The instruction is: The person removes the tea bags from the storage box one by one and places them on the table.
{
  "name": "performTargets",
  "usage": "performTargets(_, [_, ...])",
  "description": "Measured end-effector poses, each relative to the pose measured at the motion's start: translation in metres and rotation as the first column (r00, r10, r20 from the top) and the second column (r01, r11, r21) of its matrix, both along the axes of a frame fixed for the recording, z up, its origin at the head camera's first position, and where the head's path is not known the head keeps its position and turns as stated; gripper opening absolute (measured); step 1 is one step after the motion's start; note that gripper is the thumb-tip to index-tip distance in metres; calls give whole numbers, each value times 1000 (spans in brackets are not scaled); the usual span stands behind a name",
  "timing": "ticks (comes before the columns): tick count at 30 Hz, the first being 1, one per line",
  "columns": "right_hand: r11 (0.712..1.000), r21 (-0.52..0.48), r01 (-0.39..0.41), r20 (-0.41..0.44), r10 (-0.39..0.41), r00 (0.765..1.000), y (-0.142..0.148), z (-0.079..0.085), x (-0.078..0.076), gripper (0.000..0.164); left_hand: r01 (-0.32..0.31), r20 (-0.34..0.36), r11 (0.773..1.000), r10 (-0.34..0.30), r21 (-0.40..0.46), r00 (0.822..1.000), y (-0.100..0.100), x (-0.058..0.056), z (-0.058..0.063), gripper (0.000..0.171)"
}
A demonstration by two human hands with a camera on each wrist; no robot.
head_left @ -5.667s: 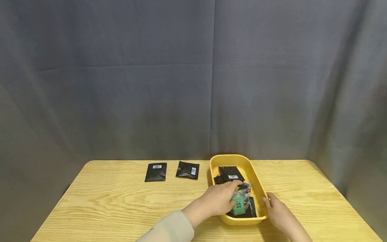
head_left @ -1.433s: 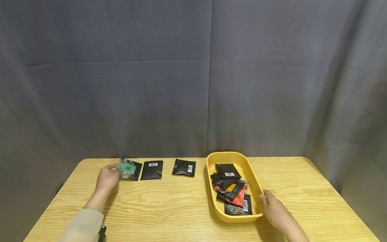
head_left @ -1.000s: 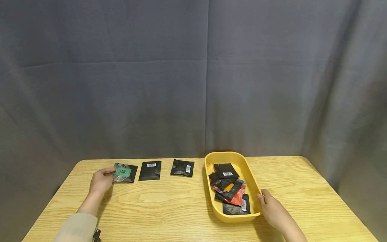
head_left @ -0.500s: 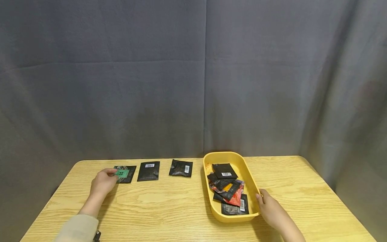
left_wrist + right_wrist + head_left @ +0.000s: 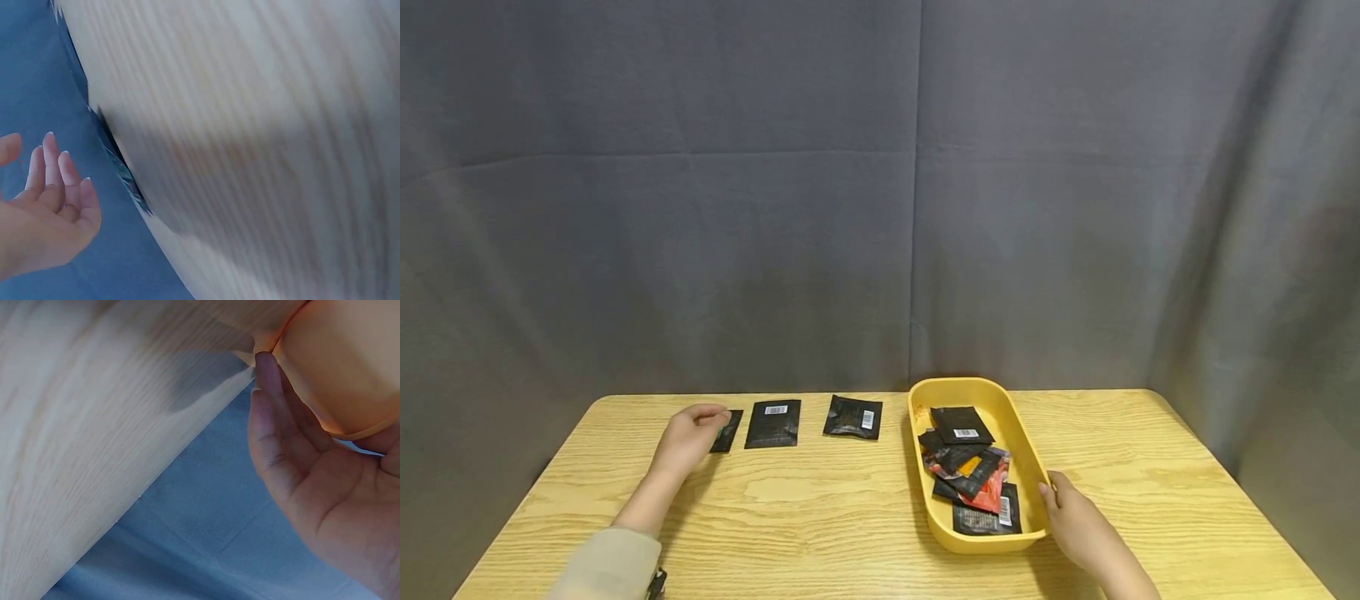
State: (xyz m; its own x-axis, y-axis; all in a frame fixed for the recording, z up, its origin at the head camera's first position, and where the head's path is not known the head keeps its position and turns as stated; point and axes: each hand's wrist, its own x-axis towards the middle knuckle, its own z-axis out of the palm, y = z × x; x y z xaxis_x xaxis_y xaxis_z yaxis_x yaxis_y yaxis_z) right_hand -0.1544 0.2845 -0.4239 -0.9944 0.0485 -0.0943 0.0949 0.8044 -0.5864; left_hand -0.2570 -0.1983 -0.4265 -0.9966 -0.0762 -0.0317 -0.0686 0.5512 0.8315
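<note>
My left hand [image 5: 692,433] hovers over a flat black sachet with a green label [image 5: 727,433], hiding most of it. In the left wrist view, that hand [image 5: 59,212] has loosely bent fingers and an empty palm, apart from the sachet [image 5: 122,169] lying on the table. At the right, my right hand [image 5: 1081,525] grips the near right rim of a yellow plastic bin [image 5: 985,543]. The right wrist view has its fingers along the outer wall of the bin [image 5: 350,369]. Several sachets [image 5: 973,475], black, red and orange, overlap inside the bin.
Two black sachets with barcode labels, one upright [image 5: 772,425] and one turned sideways [image 5: 853,418], lie in a row along the back of the wooden table [image 5: 805,517]. A grey curtain [image 5: 775,250] hangs behind the table's back edge.
My left hand has carried the green-labelled sachet from the bin to the row's left end, laid it down and released it, then shifted slightly right. My right hand has stayed on the rim.
</note>
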Motion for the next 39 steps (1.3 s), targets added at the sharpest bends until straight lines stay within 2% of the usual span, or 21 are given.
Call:
performTargets(11, [1000, 3, -7, 1, 7, 1000, 1, -1, 0, 45, 84, -35, 996, -83, 19, 996, 33, 3, 7, 40])
performTargets(16, [1000, 8, -8, -9, 8, 1000, 0, -1, 0, 43, 104, -56, 995, -104, -4, 993, 52, 3, 10, 35])
performTargets(26, [1000, 9, -12, 0, 12, 1000, 0, -1, -1, 44, 195, -77, 981, -193, 19, 978, 88, 11, 14, 26])
performTargets(29, [1000, 15, -13, 1, 13, 1000, 0, -1, -1, 45, 216, -94, 976, -217, -27, 972, 98, 11, 12, 24])
performTargets(34, [999, 25, -20, -4, 20, 1000, 1, -1, -1, 46, 195, -109, 967, -214, -162, 971, 113, 6, 8, 23])
performTargets(39, [1000, 18, -16, -8, 16, 1000, -1, -1, -1, 44, 212, -117, 961, -235, -177, 965, 129, 3, 8, 20])
